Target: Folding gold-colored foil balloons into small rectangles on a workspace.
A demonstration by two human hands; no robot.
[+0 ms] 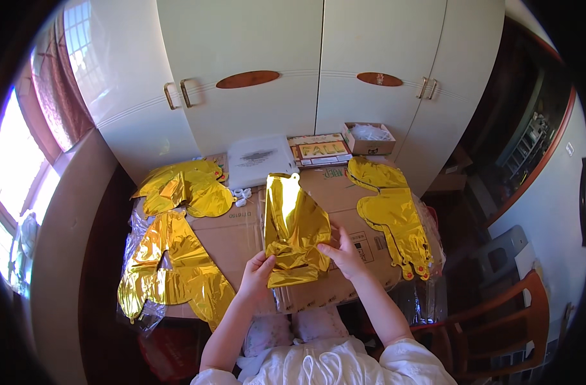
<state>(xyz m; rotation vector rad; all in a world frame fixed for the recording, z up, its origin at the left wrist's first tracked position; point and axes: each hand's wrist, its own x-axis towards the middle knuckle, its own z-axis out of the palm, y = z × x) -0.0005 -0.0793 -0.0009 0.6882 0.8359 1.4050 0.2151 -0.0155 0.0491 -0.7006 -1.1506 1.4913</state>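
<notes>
In front of me I hold a flat gold foil balloon point(296, 228), partly folded, with a small tab at its top end. My left hand point(258, 274) pinches its lower left edge, and my right hand point(345, 255) grips its right edge, thumb on top. The lower part is creased between my hands. Left of my left forearm lies a letter-shaped stack of flat gold foil balloons point(174, 282). More gold foil balloons point(187, 186) lie behind it. On the right, another stack of gold foil balloons point(395, 215) spreads toward the table's front corner.
Flattened cardboard point(222, 237) covers the table. Along the back are a white plastic packet point(261, 167), a printed box point(320, 151), and an open carton point(372, 140) with clear plastic. White string point(241, 196) lies near the packet. A wooden chair point(530, 314) stands at right; cabinets point(248, 45) rise behind.
</notes>
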